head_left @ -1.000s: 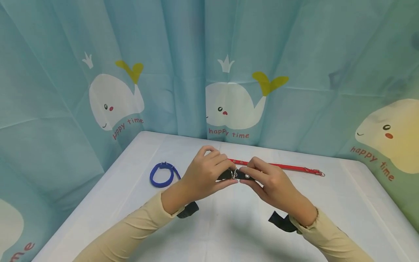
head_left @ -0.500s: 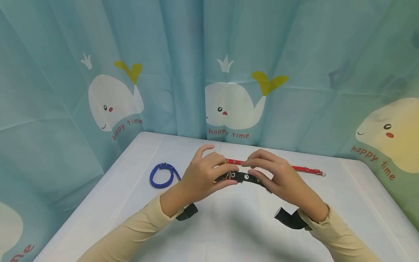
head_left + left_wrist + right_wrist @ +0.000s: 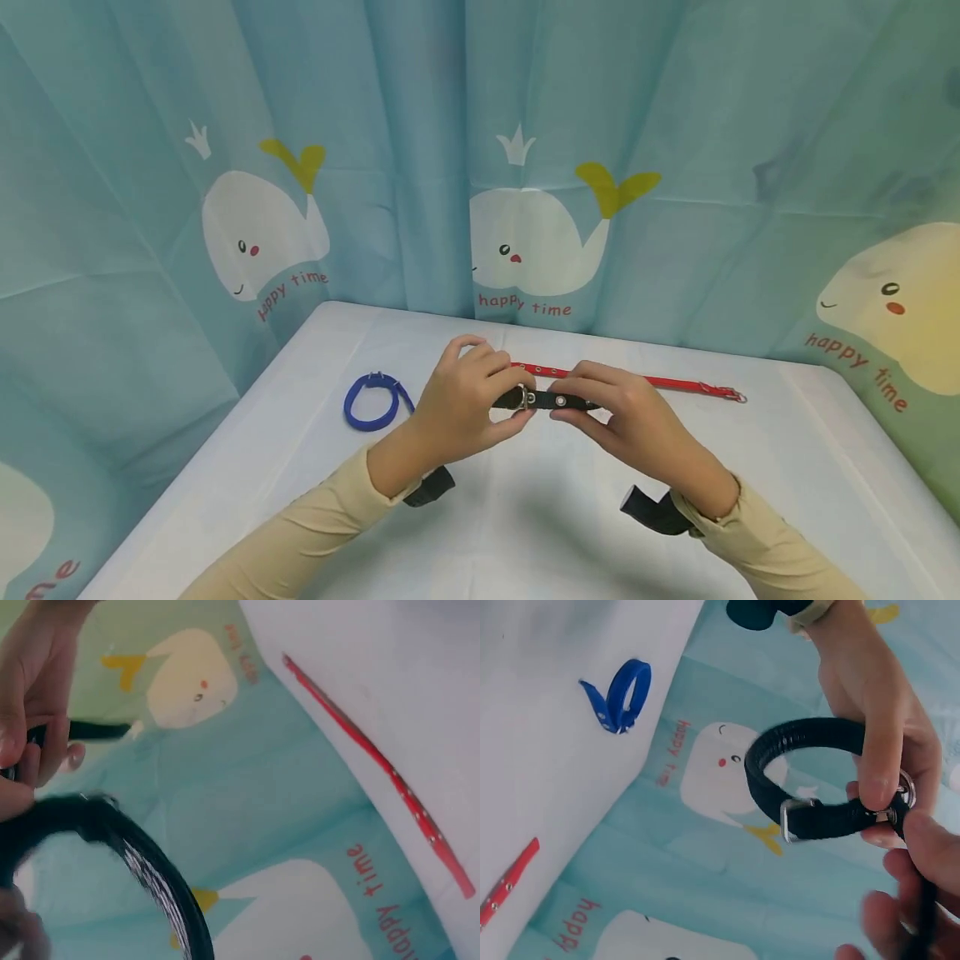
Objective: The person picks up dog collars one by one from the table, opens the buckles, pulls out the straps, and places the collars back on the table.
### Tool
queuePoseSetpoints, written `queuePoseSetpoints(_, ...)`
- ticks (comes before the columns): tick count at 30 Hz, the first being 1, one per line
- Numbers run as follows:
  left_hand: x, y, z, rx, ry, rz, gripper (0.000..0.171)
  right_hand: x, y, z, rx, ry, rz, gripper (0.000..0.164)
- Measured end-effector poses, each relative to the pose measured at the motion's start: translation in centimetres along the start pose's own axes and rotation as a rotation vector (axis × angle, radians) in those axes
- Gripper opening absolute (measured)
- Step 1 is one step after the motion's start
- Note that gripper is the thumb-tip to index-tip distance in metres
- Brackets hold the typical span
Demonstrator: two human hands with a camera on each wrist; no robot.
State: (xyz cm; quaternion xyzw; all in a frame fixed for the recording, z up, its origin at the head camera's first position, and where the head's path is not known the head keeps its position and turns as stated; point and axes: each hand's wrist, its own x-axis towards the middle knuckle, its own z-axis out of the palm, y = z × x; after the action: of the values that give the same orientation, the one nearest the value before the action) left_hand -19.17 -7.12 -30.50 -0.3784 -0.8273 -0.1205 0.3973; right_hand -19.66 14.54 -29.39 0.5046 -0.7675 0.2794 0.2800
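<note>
Both my hands hold a black collar [image 3: 550, 400] in the air above the table, its strap set with metal-rimmed holes. My left hand [image 3: 465, 404] pinches it close beside a metal ring [image 3: 907, 787], seen in the right wrist view. There the collar bends into a loop [image 3: 802, 731], with a silver buckle [image 3: 787, 817] on the loop's lower side. My right hand [image 3: 626, 412] grips the strap between thumb and fingers, just to the right of the left fingertips. Its free end [image 3: 101, 730] sticks out past the right hand in the left wrist view.
A blue collar [image 3: 371, 404], curled in a ring with a loose tail, lies on the white table [image 3: 495, 517] to the left. Behind my hands a red collar [image 3: 682, 384] lies stretched out. A whale-print curtain [image 3: 420, 208] rises behind the table.
My right hand shifts right, with the strap bending in an arch, then comes back left and the strap lies straighter. The left hand stays nearly in place. Blue and red collars have not moved.
</note>
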Motion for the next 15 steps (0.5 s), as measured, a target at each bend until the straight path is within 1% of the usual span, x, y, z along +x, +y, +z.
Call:
queuePoseSetpoints(2, 0.11, 0.04, -0.11, -0.003, -0.031, -0.051, 0.02, -0.04, -0.08, 0.04, -0.022, 0.019, -0.016, 0.022)
queuePoseSetpoints(4, 0.23, 0.05, -0.31, 0.008, -0.065, -0.096, 0.017, -0.12, -0.1, -0.01, -0.069, 0.031, -0.03, 0.027)
queuePoseSetpoints(6, 0.26, 0.0, -0.51, 0.03, -0.095, -0.125, 0.017, -0.25, -0.07, -0.11, -0.108, 0.041, -0.039, 0.031)
queuePoseSetpoints(8, 0.23, -0.06, -0.71, 0.055, -0.112, -0.126, 0.017, -0.39, -0.03, -0.2, -0.13, 0.045, -0.043, 0.034)
queuePoseSetpoints(10, 0.23, -0.17, -0.83, 0.064, -0.113, -0.12, 0.017, -0.43, 0.02, -0.28, -0.137, 0.053, -0.044, 0.034)
queuePoseSetpoints(13, 0.25, -0.33, -0.95, 0.044, -0.114, -0.098, 0.02, -0.33, 0.07, -0.35, -0.143, 0.043, -0.039, 0.033)
queuePoseSetpoints(15, 0.2, -0.48, -0.99, 0.018, -0.12, -0.111, 0.023, -0.28, 0.12, -0.45, -0.151, 0.045, -0.023, 0.034)
